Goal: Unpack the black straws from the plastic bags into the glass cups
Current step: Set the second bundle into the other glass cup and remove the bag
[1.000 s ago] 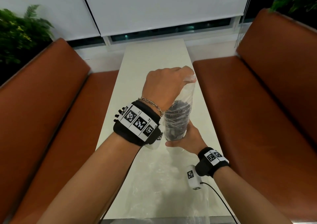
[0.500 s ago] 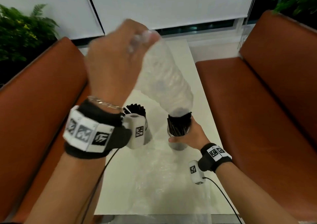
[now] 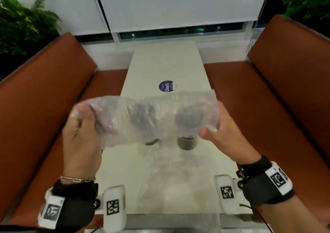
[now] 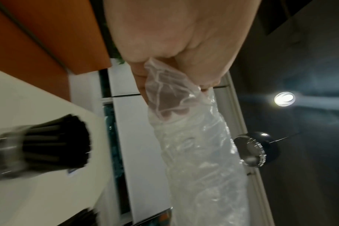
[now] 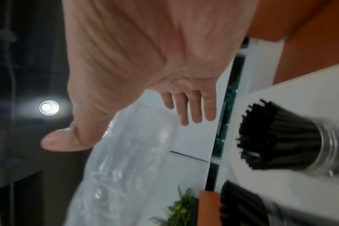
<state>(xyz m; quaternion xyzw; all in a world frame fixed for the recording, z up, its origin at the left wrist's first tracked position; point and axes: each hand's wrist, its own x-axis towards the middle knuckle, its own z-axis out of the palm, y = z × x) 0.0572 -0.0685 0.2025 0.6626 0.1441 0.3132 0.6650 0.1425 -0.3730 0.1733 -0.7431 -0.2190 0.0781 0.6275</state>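
Note:
An empty clear plastic bag (image 3: 142, 118) hangs level above the table, blurred by motion. My left hand (image 3: 80, 115) grips its bunched left end, seen close in the left wrist view as crumpled plastic bag (image 4: 184, 107) inside curled fingers. My right hand (image 3: 214, 123) is at the bag's right end with straight fingers (image 5: 195, 110) and a spread thumb, and the bag (image 5: 126, 160) lies between them. Behind the bag stand two glass cups, the left cup (image 3: 150, 140) and the right cup (image 3: 186, 141), both packed with black straws (image 5: 277, 137).
A second clear bag (image 3: 169, 179) lies flat on the narrow white table (image 3: 160, 66) near me. A round blue sticker (image 3: 166, 86) is farther out. Brown benches (image 3: 44, 98) flank the table on both sides, with plants behind them.
My left hand pulled the bag up off the straws in the right cup and swung it down to level. My right hand let go of that cup and rose to the bag's right end.

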